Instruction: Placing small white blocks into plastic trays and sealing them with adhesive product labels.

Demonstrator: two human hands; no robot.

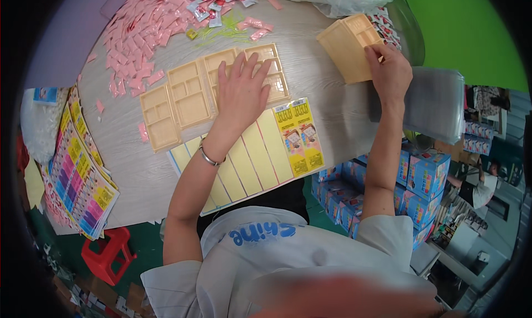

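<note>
My left hand (243, 92) lies with its fingers spread over the right part of a row of beige compartment trays (191, 96). These shallow plastic trays stand side by side on the table, and the hand hides part of them. At the right, my right hand (389, 71) pinches the edge of a stack of beige compartment trays (348, 51) between thumb and fingers. Below the row lies a yellow printed card sheet (244, 165) with coloured dividing lines; the trays overlap its upper edge.
Pink sachets (138, 49) are heaped at the far left, with green strips (224, 32) beside them. Printed sheets (88, 179) lie at the left edge. Clear plastic covers (435, 104) stand at the right. Blue boxes (426, 174) and a red stool (108, 254) are below table height.
</note>
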